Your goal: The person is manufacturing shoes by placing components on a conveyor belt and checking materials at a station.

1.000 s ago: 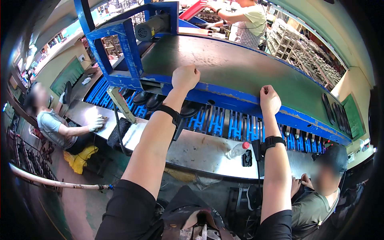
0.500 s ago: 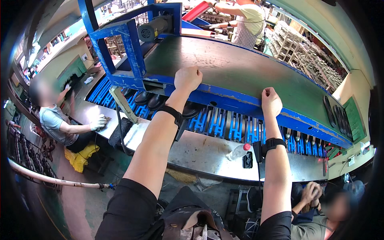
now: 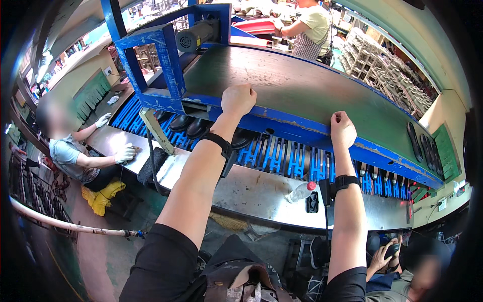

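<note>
Sitting below and left of the left hand (image 3: 239,99), black shoes (image 3: 196,129) rest on blue slats (image 3: 132,115); that hand's balled into a fist by the near edge of the belt (image 3: 297,83), any contents hidden. Lower, to its right, a red-capped bottle (image 3: 301,192) on the counter (image 3: 246,194). Now the right hand (image 3: 343,130), curled closed, can't tell what's inside; further right, black soles (image 3: 414,141) on the belt.

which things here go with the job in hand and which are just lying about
Likely part of the job:
left hand, right hand, curled by the conveyor
black shoes below it
dark soles on it

Seemingly just lying about:
red-capped bottle
small black object beside it
yellow cloth
</note>
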The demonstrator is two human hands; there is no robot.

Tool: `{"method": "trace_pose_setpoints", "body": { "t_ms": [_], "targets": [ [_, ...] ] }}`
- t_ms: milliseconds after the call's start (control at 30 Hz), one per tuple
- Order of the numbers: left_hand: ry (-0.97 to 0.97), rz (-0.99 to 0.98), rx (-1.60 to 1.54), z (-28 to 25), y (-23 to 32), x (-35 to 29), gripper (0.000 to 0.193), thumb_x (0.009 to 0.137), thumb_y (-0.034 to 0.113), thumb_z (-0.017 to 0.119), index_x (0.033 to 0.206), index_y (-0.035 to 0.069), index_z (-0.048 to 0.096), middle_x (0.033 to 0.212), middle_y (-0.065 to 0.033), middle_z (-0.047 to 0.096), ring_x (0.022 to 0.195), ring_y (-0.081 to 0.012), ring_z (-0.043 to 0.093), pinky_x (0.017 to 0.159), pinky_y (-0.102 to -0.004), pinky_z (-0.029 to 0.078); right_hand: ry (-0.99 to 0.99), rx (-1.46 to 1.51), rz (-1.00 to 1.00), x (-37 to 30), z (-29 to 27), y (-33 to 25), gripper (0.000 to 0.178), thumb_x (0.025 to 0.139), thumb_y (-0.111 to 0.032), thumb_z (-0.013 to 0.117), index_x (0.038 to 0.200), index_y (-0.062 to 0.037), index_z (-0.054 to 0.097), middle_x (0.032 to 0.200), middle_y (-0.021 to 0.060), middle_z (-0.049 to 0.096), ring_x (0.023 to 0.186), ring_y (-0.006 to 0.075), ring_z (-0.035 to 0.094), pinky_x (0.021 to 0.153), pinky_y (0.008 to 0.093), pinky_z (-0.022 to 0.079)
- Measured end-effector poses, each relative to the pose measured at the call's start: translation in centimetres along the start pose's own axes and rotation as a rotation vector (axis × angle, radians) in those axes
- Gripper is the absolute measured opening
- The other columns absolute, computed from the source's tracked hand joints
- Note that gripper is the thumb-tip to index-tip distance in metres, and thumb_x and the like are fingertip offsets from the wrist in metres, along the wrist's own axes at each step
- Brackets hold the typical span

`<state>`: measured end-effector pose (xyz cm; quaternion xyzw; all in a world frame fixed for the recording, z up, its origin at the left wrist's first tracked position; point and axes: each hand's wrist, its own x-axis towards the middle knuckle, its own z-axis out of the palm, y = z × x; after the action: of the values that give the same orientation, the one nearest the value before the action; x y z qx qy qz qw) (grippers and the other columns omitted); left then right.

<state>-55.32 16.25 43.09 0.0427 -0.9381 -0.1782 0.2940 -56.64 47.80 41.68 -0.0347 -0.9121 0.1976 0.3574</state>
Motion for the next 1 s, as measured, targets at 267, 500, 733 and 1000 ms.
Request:
{"method": "trace_pose_setpoints", "body": {
  "t_ms": [267, 500, 733, 1000],
  "targets": [
    [0.003, 0.014, 0.015, -0.27, 0.14, -0.14, 0.025, 0.083, 0.025, 0.053, 0.084, 0.007, 0.07, 0.08, -0.0176, 0.069, 0.076, -0.0345, 0.068, 0.072, -0.0457, 0.054, -0.011, -0.01, 0.015, -0.08, -0.14, -0.19, 0.012, 0.085, -0.026, 0.063, 0.086, -0.0153, 0.068, 0.079, 0.0051, 0.07, 0.073, 0.0262, 0.068, 0.064, 0.0379, 0.053],
    [-0.031, -0.022, 0.005, -0.37, 0.26, 0.01, 0.024, 0.083, 0.025, 0.054, 0.083, 0.007, 0.07, 0.083, -0.0169, 0.069, 0.081, -0.0338, 0.067, 0.076, -0.0448, 0.054, -0.014, 0.006, 0.009, 0.04, 0.13, 0.16, 0.013, 0.085, -0.027, 0.063, 0.086, -0.0157, 0.068, 0.08, 0.0049, 0.07, 0.073, 0.0263, 0.068, 0.064, 0.0378, 0.053],
    [-0.015, -0.017, 0.002, 0.02, -0.31, 0.05, 0.025, 0.084, 0.027, 0.054, 0.086, 0.009, 0.071, 0.082, -0.0164, 0.069, 0.078, -0.0354, 0.067, 0.074, -0.0459, 0.054, -0.043, 0.015, 0.028, -0.03, 0.17, -0.12, 0.013, 0.086, -0.027, 0.063, 0.088, -0.0154, 0.068, 0.08, 0.0042, 0.07, 0.073, 0.0254, 0.068, 0.065, 0.0373, 0.053],
    [0.0, -0.007, -0.016, 0.27, -0.18, 0.1, 0.025, 0.083, 0.027, 0.054, 0.086, 0.01, 0.071, 0.081, -0.0159, 0.069, 0.078, -0.0349, 0.067, 0.074, -0.0459, 0.053, -0.029, 0.004, 0.017, 0.01, -0.18, -0.03, 0.013, 0.085, -0.027, 0.063, 0.089, -0.0158, 0.068, 0.08, 0.004, 0.07, 0.073, 0.0253, 0.068, 0.064, 0.0376, 0.053]
  ]
}}
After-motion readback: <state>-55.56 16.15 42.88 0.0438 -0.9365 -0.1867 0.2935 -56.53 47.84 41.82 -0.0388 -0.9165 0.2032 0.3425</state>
